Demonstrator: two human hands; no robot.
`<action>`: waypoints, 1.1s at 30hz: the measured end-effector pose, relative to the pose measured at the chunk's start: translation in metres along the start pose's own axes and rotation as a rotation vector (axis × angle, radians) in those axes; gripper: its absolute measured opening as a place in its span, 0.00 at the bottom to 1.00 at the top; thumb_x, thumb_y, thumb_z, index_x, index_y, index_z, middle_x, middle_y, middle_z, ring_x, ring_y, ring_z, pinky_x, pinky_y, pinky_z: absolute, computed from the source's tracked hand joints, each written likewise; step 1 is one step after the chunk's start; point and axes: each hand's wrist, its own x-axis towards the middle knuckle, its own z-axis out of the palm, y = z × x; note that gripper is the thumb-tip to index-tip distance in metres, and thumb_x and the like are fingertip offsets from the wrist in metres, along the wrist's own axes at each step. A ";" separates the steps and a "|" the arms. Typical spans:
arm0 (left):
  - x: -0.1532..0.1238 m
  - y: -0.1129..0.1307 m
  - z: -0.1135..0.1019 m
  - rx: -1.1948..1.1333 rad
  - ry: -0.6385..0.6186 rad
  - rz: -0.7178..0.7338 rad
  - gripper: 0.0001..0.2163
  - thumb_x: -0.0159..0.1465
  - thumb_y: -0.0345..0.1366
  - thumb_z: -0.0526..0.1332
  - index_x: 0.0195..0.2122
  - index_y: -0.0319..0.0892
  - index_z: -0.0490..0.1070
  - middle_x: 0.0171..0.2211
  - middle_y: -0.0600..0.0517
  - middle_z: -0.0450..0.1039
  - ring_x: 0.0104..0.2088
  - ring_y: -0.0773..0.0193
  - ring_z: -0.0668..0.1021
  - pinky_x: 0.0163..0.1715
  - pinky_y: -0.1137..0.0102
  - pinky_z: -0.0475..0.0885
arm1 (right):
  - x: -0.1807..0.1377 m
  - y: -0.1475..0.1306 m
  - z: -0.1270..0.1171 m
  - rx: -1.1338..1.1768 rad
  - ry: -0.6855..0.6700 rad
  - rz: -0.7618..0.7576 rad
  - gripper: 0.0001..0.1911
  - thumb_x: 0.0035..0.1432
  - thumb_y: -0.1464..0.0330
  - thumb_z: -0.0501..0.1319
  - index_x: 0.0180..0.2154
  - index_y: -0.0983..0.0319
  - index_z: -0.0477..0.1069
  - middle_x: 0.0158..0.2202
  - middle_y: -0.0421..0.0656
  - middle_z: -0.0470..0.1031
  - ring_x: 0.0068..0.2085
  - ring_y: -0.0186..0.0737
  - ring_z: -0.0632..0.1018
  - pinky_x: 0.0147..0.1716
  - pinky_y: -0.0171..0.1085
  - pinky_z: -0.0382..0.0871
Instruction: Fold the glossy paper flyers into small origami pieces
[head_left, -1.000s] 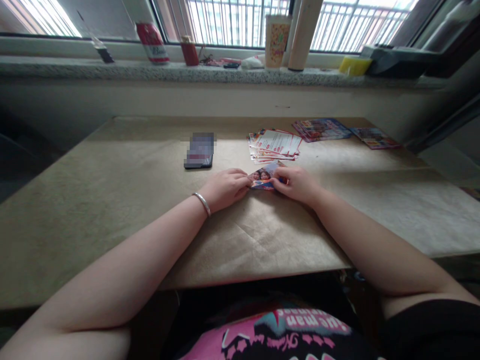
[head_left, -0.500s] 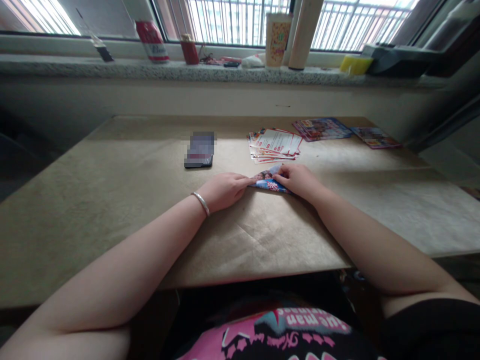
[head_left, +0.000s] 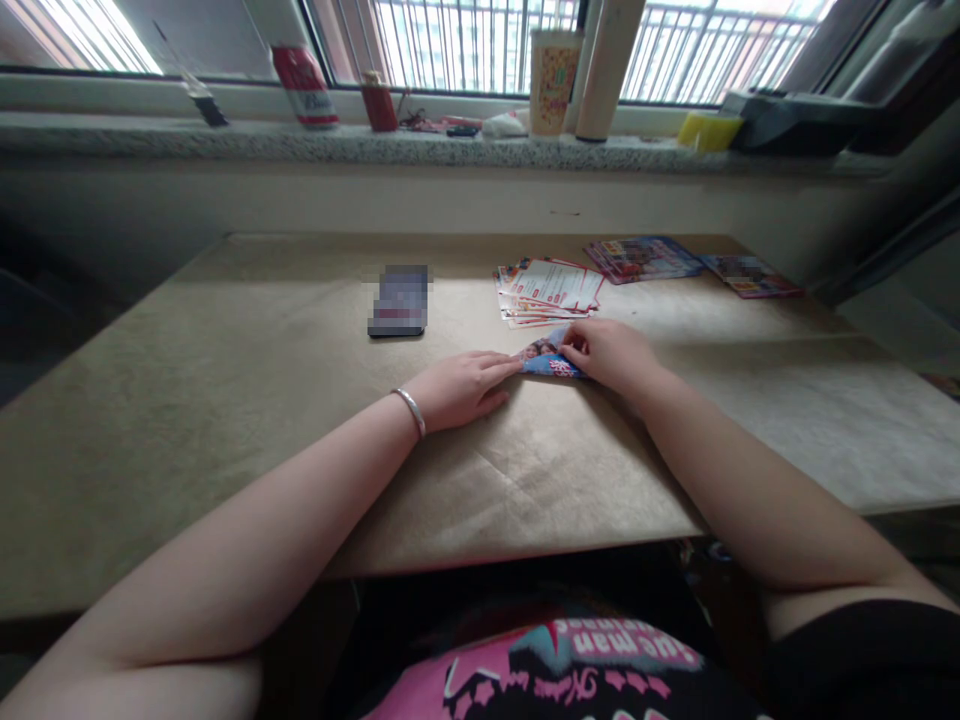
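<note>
**op:** Status, left to right?

**eng:** On the table [head_left: 225, 400], a phone [head_left: 397, 305] lies flat, behind and just left of your left hand [head_left: 457, 385], not touching it. That hand is laid flat with its fingers [head_left: 499, 365] stretched out. The tips press the left edge of the folded leaflet [head_left: 546, 358]. It grips nothing.

**op:** Right side?

**eng:** Your right hand [head_left: 611, 355] sits on the leaflet's right part, fingers curled down. I can't tell whether they pinch it or only press. The leaflet lies mid-table between both hands, just in front of the fanned leaflet stack [head_left: 551, 288]. Further right, well apart, are a magazine pile [head_left: 641, 257] and a lone magazine [head_left: 750, 275].

**op:** Anything blocking?

**eng:** Only your right hand, which hides the leaflet's right end. On the windowsill [head_left: 150, 140] behind are a red can [head_left: 304, 85], a paper cup [head_left: 553, 80] and a yellow sponge [head_left: 709, 130], all clear of the table.
</note>
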 end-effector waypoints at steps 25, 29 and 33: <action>0.008 0.011 0.001 0.131 0.061 -0.018 0.16 0.65 0.32 0.55 0.53 0.36 0.71 0.47 0.42 0.75 0.47 0.56 0.75 0.51 0.61 0.73 | 0.010 -0.014 0.022 0.077 -0.060 -0.005 0.16 0.61 0.56 0.56 0.33 0.59 0.75 0.37 0.45 0.80 0.39 0.43 0.75 0.34 0.37 0.60; 0.009 0.011 0.000 0.155 0.050 -0.036 0.16 0.65 0.33 0.55 0.53 0.35 0.71 0.47 0.42 0.75 0.47 0.55 0.75 0.51 0.60 0.73 | 0.012 -0.011 0.020 0.152 -0.090 0.036 0.17 0.60 0.54 0.57 0.32 0.58 0.75 0.36 0.44 0.79 0.36 0.40 0.75 0.31 0.35 0.59; 0.008 0.010 0.001 0.167 0.048 -0.048 0.16 0.66 0.33 0.55 0.54 0.36 0.70 0.47 0.43 0.75 0.46 0.55 0.74 0.50 0.61 0.72 | 0.014 -0.009 0.021 0.170 -0.095 0.054 0.18 0.59 0.52 0.58 0.31 0.58 0.75 0.34 0.43 0.79 0.34 0.39 0.74 0.30 0.35 0.58</action>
